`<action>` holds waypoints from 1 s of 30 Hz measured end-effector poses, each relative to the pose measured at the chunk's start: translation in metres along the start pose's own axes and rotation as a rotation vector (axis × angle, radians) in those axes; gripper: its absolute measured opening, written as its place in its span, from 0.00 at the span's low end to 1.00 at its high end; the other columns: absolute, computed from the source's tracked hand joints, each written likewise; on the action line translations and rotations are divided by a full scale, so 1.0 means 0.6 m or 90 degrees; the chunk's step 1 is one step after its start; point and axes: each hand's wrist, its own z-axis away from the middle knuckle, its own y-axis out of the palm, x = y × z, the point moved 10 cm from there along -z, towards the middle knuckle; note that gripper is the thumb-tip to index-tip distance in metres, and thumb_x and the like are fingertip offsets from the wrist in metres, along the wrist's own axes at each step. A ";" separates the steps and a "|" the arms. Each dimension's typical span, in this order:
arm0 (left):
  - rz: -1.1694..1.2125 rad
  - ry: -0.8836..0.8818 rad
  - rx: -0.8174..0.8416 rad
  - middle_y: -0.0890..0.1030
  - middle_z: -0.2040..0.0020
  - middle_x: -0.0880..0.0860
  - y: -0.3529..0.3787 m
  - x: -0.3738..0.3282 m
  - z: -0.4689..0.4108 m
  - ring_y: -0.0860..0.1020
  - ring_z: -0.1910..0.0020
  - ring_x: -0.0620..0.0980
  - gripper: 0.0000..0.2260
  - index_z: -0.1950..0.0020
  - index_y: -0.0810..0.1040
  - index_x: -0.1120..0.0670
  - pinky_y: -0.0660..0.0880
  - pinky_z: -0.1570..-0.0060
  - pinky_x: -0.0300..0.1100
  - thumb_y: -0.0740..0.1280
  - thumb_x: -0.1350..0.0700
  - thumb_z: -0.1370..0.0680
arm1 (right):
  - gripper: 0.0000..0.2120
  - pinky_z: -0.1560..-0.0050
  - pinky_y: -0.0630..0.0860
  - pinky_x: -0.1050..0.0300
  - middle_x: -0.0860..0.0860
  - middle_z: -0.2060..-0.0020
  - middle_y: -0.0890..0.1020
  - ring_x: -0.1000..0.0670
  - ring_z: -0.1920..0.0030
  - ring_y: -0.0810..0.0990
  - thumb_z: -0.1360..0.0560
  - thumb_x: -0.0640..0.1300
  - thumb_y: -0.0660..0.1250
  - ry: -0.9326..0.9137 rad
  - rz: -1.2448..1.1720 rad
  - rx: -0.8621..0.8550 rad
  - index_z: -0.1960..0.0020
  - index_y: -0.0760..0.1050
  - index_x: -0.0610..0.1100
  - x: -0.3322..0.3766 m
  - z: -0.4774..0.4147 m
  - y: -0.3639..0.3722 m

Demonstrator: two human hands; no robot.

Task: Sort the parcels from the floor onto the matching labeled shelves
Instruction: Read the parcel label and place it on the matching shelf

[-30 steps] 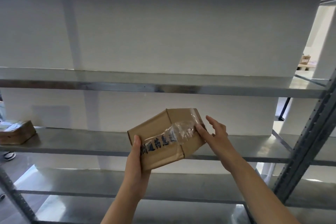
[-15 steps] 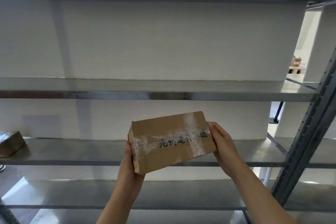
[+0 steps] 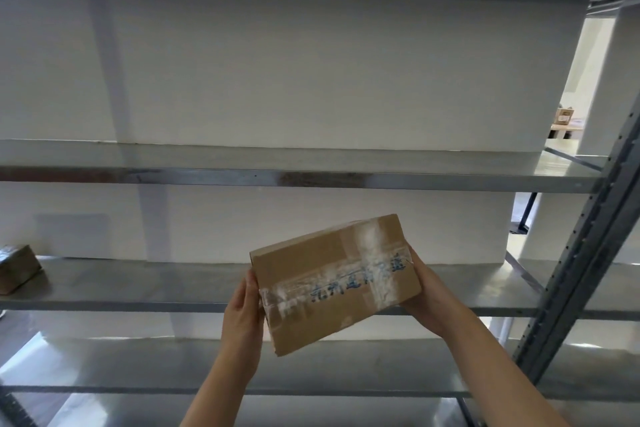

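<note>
A brown cardboard parcel, wrapped in clear tape with blue writing across its face, is held in the air before a metal shelving unit. My left hand grips its left end and my right hand grips its right end. The parcel tilts, right end higher, and hangs at the height of the middle shelf. An upper shelf runs above it and a lower shelf below. No shelf labels are readable.
Another brown parcel lies at the far left of the middle shelf. A grey perforated upright post stands at the right. A white wall backs the shelves. Through a gap at the right, a distant box is visible.
The parcel has been turned so its taped, written face points at me and has shifted slightly right. My right hand went from touching its corner to gripping its right end.
</note>
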 end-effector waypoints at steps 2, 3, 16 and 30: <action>-0.020 0.011 -0.030 0.82 0.41 0.61 -0.014 0.004 -0.005 0.81 0.41 0.68 0.06 0.41 0.78 0.47 0.77 0.40 0.69 0.65 0.54 0.17 | 0.22 0.55 0.83 0.51 0.51 0.47 0.87 0.49 0.49 0.87 0.18 0.60 0.51 0.009 0.016 -0.008 0.38 0.78 0.53 -0.001 -0.001 -0.006; -0.015 0.009 -0.034 0.80 0.41 0.63 -0.016 0.005 -0.005 0.79 0.40 0.70 0.06 0.41 0.77 0.50 0.76 0.39 0.69 0.67 0.57 0.18 | 0.22 0.57 0.83 0.52 0.50 0.47 0.87 0.49 0.49 0.87 0.18 0.60 0.51 0.003 0.027 -0.005 0.37 0.78 0.52 0.001 -0.001 -0.005; -0.065 0.038 0.098 0.84 0.40 0.54 0.032 0.014 0.014 0.83 0.44 0.51 0.30 0.35 0.75 0.45 0.81 0.46 0.50 0.75 0.33 0.32 | 0.38 0.35 0.76 0.39 0.52 0.32 0.77 0.47 0.34 0.77 0.34 0.69 0.73 -0.051 0.004 -0.006 0.28 0.67 0.61 0.000 -0.022 -0.024; -0.061 0.165 0.033 0.68 0.28 0.48 0.011 0.009 0.019 0.79 0.38 0.55 0.33 0.28 0.60 0.27 0.84 0.55 0.40 0.71 0.56 0.21 | 0.19 0.48 0.81 0.52 0.55 0.51 0.84 0.53 0.47 0.81 0.17 0.59 0.51 -0.169 0.111 -0.146 0.40 0.79 0.57 0.049 -0.010 -0.013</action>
